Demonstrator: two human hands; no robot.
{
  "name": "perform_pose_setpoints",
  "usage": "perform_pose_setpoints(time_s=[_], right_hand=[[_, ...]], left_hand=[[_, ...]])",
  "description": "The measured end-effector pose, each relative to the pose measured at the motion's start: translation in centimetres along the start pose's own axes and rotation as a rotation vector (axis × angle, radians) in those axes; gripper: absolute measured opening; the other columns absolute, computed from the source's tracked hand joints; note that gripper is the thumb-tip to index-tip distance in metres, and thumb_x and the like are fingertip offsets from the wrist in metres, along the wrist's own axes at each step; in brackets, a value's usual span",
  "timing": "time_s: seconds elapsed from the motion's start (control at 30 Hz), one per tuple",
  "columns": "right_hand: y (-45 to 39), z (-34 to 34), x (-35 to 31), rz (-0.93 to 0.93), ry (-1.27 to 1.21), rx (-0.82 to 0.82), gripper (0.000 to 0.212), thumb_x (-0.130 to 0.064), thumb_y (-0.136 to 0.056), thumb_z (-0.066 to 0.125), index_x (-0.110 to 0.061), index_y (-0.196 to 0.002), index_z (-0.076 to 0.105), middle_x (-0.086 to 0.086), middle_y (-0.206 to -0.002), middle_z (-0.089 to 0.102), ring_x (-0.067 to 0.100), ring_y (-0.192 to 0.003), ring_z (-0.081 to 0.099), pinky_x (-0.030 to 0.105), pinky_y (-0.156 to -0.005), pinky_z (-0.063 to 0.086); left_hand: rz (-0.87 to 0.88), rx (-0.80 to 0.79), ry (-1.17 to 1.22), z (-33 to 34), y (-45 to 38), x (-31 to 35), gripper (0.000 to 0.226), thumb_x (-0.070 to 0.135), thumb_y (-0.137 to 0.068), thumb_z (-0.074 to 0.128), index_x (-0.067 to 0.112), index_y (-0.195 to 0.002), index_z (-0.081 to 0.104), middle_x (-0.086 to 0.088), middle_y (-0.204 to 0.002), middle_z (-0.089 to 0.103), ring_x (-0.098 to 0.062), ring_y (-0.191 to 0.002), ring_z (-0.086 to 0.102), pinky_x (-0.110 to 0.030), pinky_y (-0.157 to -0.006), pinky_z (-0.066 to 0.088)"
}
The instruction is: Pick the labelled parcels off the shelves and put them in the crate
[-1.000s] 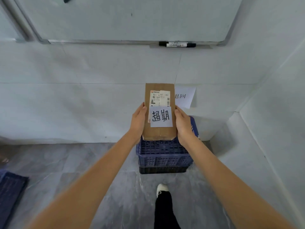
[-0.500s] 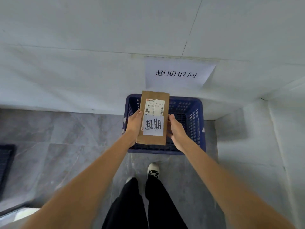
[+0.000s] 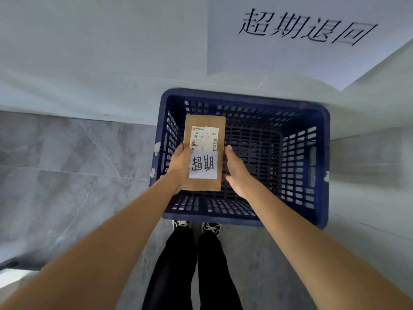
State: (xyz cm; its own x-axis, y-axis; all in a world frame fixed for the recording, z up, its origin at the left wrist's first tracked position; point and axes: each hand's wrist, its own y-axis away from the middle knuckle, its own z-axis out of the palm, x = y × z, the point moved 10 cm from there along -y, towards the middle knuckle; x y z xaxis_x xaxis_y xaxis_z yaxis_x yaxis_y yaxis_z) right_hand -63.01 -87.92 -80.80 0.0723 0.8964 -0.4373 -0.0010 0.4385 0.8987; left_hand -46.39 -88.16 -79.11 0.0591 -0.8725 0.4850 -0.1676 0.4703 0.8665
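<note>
Fingers: our left hand (image 3: 180, 163) grips parcel (image 3: 204, 139) at left edge; right hand (image 3: 237, 170) fingers straight, resting along right edge. Parcel held over left part of blue crate (image 3: 321, 166), long axis pointing away from us, label (image 3: 203, 164) up. Crate floor directly below; we judge lowering next, left hand carrying.

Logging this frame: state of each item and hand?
parcel: held over the crate's opening, handwritten label facing up
crate: on the floor by the wall, nothing visible on its bare bottom
left hand: grips the parcel's left edge
right hand: at the parcel's right edge, fingers relaxed
wall sign: stuck on the wall above the crate
</note>
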Motion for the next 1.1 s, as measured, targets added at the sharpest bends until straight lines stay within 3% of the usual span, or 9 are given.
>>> perform_pose_setpoints(time_s=[0.13, 0.23, 0.33, 0.53, 0.67, 0.83, 0.93, 1.03, 1.1], right_hand=[[-4.4, 1.8, 1.8, 0.046, -0.016, -0.025, 0.053, -0.051, -0.103, 0.027, -0.017, -0.126, 0.060, -0.001, -0.106, 0.068, 0.012, -0.089, 0.062, 0.026, -0.075, 0.045], [-7.1, 2.8, 2.9, 0.082, -0.030, -0.028, 0.045, -0.050, -0.103, 0.027, -0.022, -0.109, 0.061, -0.006, -0.089, 0.065, 0.008, -0.079, 0.060, 0.024, -0.062, 0.043], [-8.9, 3.9, 3.3, 0.099, -0.039, -0.047, 0.043, -0.053, -0.102, 0.027, -0.025, -0.110, 0.058, -0.007, -0.095, 0.062, 0.005, -0.080, 0.057, 0.023, -0.065, 0.042], [-11.3, 4.8, 3.3, 0.100, -0.049, -0.054, 0.049, -0.057, -0.101, 0.024, -0.026, -0.107, 0.061, 0.001, -0.109, 0.066, 0.009, -0.082, 0.061, 0.026, -0.067, 0.047], [-12.0, 5.2, 3.0, 0.074, -0.038, -0.078, 0.049, -0.051, -0.103, 0.021, -0.024, -0.120, 0.058, 0.001, -0.127, 0.061, 0.007, -0.084, 0.060, 0.021, -0.066, 0.045], [-11.5, 4.8, 2.6, 0.060, 0.068, -0.044, 0.053, -0.047, -0.105, 0.020, -0.017, -0.141, 0.046, 0.005, -0.147, 0.047, 0.020, -0.132, 0.046, 0.026, -0.092, 0.032], [-10.4, 4.2, 2.1, 0.046, 0.113, 0.025, 0.054, -0.046, -0.105, 0.022, -0.014, -0.143, 0.043, 0.006, -0.147, 0.047, 0.022, -0.136, 0.042, 0.028, -0.100, 0.031], [-8.6, 3.7, 1.1, -0.002, 0.135, 0.074, 0.052, -0.042, -0.106, 0.024, -0.011, -0.142, 0.044, 0.005, -0.137, 0.052, 0.023, -0.133, 0.044, 0.025, -0.089, 0.032], [-7.0, 3.3, -0.3, -0.105, 0.272, 0.131, 0.050, -0.039, -0.106, 0.025, -0.009, -0.140, 0.048, 0.006, -0.136, 0.054, 0.026, -0.130, 0.046, 0.026, -0.089, 0.033]], left_hand=[[-0.037, 0.041, -0.032, -0.2, -5.1, -2.3, 0.051, 0.029, -0.098, 0.042, 0.021, -0.148, 0.031, -0.002, -0.098, 0.066, -0.015, -0.076, 0.064, -0.027, -0.057, 0.050], [-0.038, 0.091, -0.036, -0.5, -8.1, -3.3, 0.046, 0.030, -0.098, 0.041, 0.024, -0.143, 0.035, -0.010, -0.120, 0.064, -0.024, -0.094, 0.065, -0.039, -0.082, 0.055], [-0.045, 0.106, -0.063, -1.1, -10.4, -3.9, 0.045, 0.033, -0.098, 0.041, 0.023, -0.141, 0.036, -0.012, -0.123, 0.062, -0.029, -0.104, 0.063, -0.048, -0.095, 0.051], [-0.016, 0.036, -0.039, -0.5, -12.4, -3.7, 0.039, 0.032, -0.098, 0.040, 0.024, -0.136, 0.039, -0.007, -0.103, 0.067, -0.021, -0.082, 0.067, -0.031, -0.063, 0.054], [-0.021, 0.044, -0.057, -0.4, -13.2, -3.6, 0.051, 0.043, -0.093, 0.041, 0.030, -0.142, 0.032, -0.009, -0.126, 0.060, -0.027, -0.105, 0.063, -0.042, -0.085, 0.054], [0.048, 0.067, -0.084, -0.4, -12.7, -3.1, 0.053, 0.034, -0.100, 0.041, 0.037, -0.149, 0.022, -0.003, -0.134, 0.054, -0.024, -0.110, 0.060, -0.040, -0.091, 0.052], [0.069, 0.049, -0.091, -0.2, -12.0, -2.7, 0.054, 0.034, -0.099, 0.043, 0.036, -0.150, 0.025, 0.001, -0.145, 0.045, -0.021, -0.115, 0.058, -0.034, -0.089, 0.051], [0.041, 0.062, -0.123, -0.4, -10.4, -1.9, 0.053, 0.034, -0.099, 0.043, 0.036, -0.150, 0.026, 0.001, -0.133, 0.054, -0.017, -0.098, 0.063, -0.027, -0.071, 0.051], [0.039, 0.049, -0.141, -0.5, -8.5, -1.2, 0.055, 0.035, -0.096, 0.044, 0.034, -0.149, 0.027, -0.003, -0.135, 0.055, -0.024, -0.111, 0.060, -0.037, -0.091, 0.051]])
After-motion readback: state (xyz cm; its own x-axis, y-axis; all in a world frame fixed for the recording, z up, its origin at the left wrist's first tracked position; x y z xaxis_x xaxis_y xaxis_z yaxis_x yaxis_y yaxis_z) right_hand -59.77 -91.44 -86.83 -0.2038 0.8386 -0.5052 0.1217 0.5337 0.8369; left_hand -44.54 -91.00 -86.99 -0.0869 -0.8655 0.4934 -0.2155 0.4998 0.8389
